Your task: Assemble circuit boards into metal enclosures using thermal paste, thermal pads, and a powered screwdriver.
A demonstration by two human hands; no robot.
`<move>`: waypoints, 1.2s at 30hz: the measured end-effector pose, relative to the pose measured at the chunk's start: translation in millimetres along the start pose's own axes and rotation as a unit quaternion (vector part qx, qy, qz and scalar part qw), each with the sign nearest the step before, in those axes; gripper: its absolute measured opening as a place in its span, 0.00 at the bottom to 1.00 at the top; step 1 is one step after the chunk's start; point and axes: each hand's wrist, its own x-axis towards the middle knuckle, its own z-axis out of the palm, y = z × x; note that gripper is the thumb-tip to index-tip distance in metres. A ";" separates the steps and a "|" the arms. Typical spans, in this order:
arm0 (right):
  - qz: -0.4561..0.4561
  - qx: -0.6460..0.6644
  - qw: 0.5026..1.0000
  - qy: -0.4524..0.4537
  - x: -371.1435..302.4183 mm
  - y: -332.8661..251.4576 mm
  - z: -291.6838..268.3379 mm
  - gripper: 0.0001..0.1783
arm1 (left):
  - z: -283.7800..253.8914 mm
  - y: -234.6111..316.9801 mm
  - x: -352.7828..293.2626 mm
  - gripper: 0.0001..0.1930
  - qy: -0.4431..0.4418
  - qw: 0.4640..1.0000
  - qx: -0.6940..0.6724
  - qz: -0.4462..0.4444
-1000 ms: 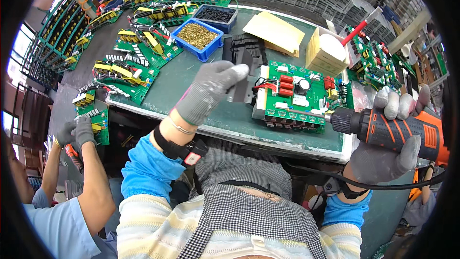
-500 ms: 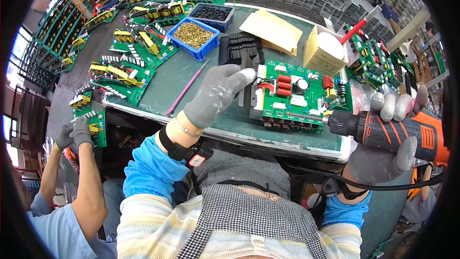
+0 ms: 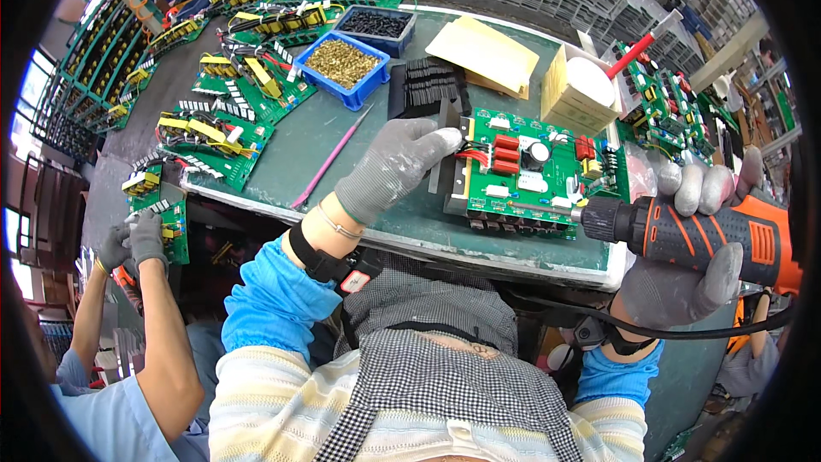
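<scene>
The green circuit board (image 3: 560, 173) lies on the bench in front of me, with red capacitors (image 3: 506, 154) and a round black-and-white part on it. At its left edge, my left hand (image 3: 400, 162) is closed on a thin dark plate (image 3: 444, 133), thumb and fingertips against the board's side. My right hand (image 3: 684, 287) is wrapped round an orange-and-black power drill (image 3: 710, 239), held level. Its long bit reaches left over the board's near edge; where the tip rests I cannot tell.
Behind stand a blue bin of brass-coloured screws (image 3: 342, 63), a bin of black parts (image 3: 376, 24), a stack of black strips (image 3: 429, 87), yellow sheets (image 3: 487, 51) and a carton (image 3: 575, 90). A pink pen-like tool (image 3: 332, 156) lies left. A co-worker's gloved hands (image 3: 137, 244) handle another board.
My left hand has shifted slightly right and tilted the dark plate against the board's left edge, where a pale strip showed before. The drill has barely moved.
</scene>
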 end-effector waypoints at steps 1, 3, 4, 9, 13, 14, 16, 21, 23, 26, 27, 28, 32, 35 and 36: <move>0.005 0.022 1.000 -0.020 0.6 -0.4 -0.3 0.43 | 0.4 1.3 -1.0 0.19 0.001 1.000 0.016 -0.018; -0.009 0.032 0.999 -0.040 9.0 -1.5 4.8 0.42 | 0.5 -2.2 -0.6 0.19 0.005 1.000 0.023 0.005; -0.022 0.041 0.997 -0.060 15.2 0.3 7.0 0.41 | 0.8 -5.8 0.5 0.19 0.009 0.999 0.029 0.026; 0.024 0.036 0.998 -0.054 44.0 31.4 42.2 0.33 | -5.5 -17.4 4.3 0.14 -0.004 0.999 0.033 0.011; -0.016 0.011 0.998 -0.063 51.9 68.6 54.0 0.31 | -0.6 -19.6 4.4 0.15 0.007 1.000 0.018 0.013; -0.012 0.020 0.998 -0.062 52.3 73.5 55.0 0.33 | -0.2 -18.4 4.2 0.15 0.007 1.000 0.016 0.014; 0.023 -0.007 0.998 -0.052 49.0 70.8 60.3 0.34 | -1.4 -15.3 4.4 0.15 0.007 0.998 0.064 0.011; 0.027 -0.027 0.997 -0.070 50.8 73.4 63.4 0.36 | -0.7 -9.7 3.2 0.15 0.009 0.998 0.057 -0.010; 0.026 -0.044 0.993 -0.106 52.9 72.2 64.9 0.36 | 0.4 -11.2 4.8 0.15 0.006 0.999 0.053 0.000; 0.050 -0.091 0.970 -0.220 55.4 65.5 70.1 0.39 | 1.8 -13.3 5.6 0.14 0.019 0.999 0.024 -0.020; 0.054 -0.094 0.958 -0.267 56.6 66.3 73.4 0.40 | 0.5 -12.9 5.8 0.14 0.015 0.999 0.034 -0.013; 0.069 -0.119 0.944 -0.299 59.2 59.5 75.8 0.44 | -0.2 -12.3 5.7 0.14 0.011 0.999 0.045 -0.006; 0.066 -0.175 0.944 -0.271 62.3 65.4 91.0 0.43 | 0.3 -5.3 0.1 0.14 0.012 0.998 0.053 -0.028; 0.111 -0.094 0.968 -0.206 75.1 71.4 87.6 0.36 | 4.0 -8.7 1.8 0.15 0.020 1.000 -0.005 -0.018; 0.115 -0.097 0.970 -0.191 78.7 75.1 85.3 0.35 | 2.1 -6.0 0.9 0.15 0.013 0.999 0.016 -0.028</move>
